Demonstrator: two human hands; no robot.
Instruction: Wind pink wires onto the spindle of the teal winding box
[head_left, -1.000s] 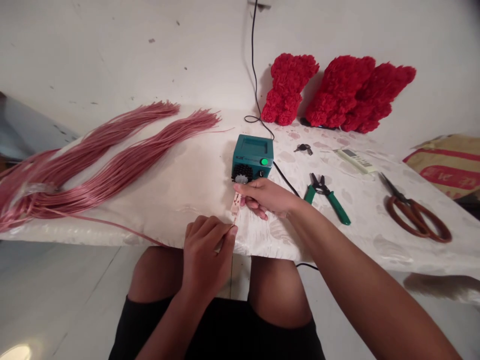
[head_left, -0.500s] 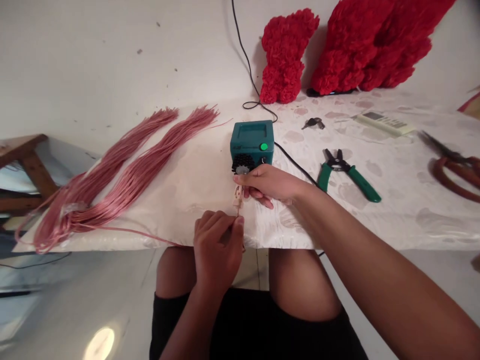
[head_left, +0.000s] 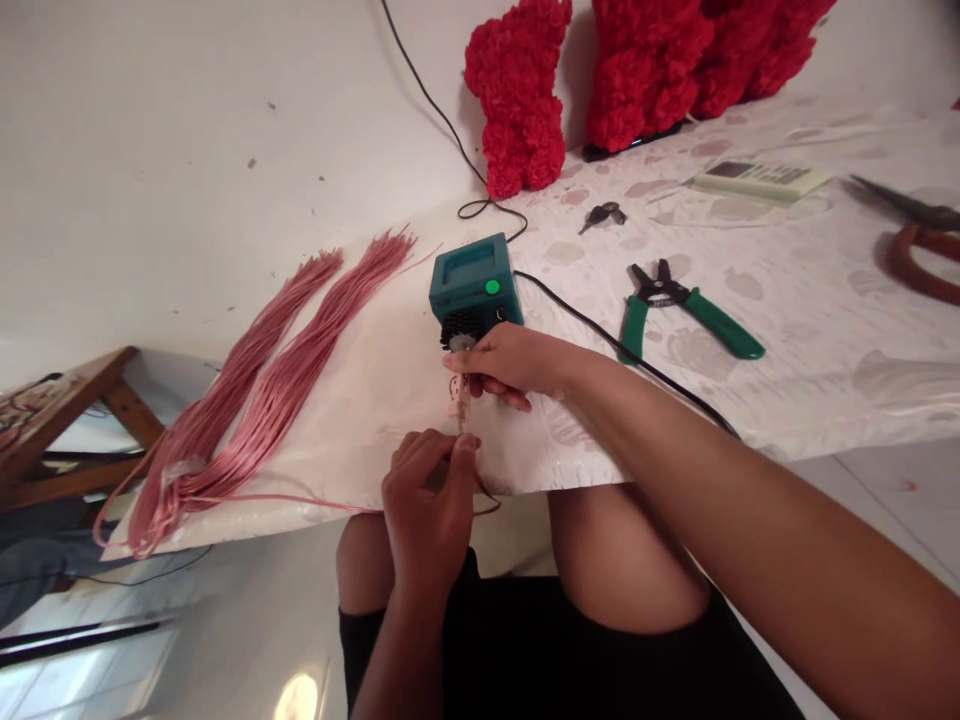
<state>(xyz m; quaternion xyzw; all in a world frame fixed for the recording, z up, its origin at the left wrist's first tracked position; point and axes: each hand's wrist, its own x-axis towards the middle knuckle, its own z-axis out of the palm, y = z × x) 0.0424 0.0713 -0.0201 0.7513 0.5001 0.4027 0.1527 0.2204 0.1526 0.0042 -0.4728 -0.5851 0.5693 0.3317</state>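
Observation:
A small teal machine (head_left: 474, 280) with a green button sits on the table, a black ridged roller and grey disc on its front. My right hand (head_left: 506, 365) is closed at that disc, thumb and forefinger pinching the top of a pale piece with dark markings (head_left: 458, 392). Below it, my left hand (head_left: 431, 490) is closed, thumb and forefinger pinching a thin strand that runs down from the pale piece. A brownish-pink length of cord (head_left: 489, 508) loops out beside the left hand over the table's front edge. What the curled fingers cover is hidden.
Bundles of pink cord (head_left: 300, 370) lie to the left, one strand trailing toward my left hand. To the right are green-handled wire strippers (head_left: 679, 305), keys (head_left: 604, 215), a pale remote-like device (head_left: 765, 180) and scissors (head_left: 919, 235). Red flower shapes (head_left: 525, 100) stand behind. A black cable (head_left: 607, 325) crosses the table.
The view has tilted and shifted, so the table now slants. Both hands keep their grip in front of the machine. More of the cord loop shows beside my left hand.

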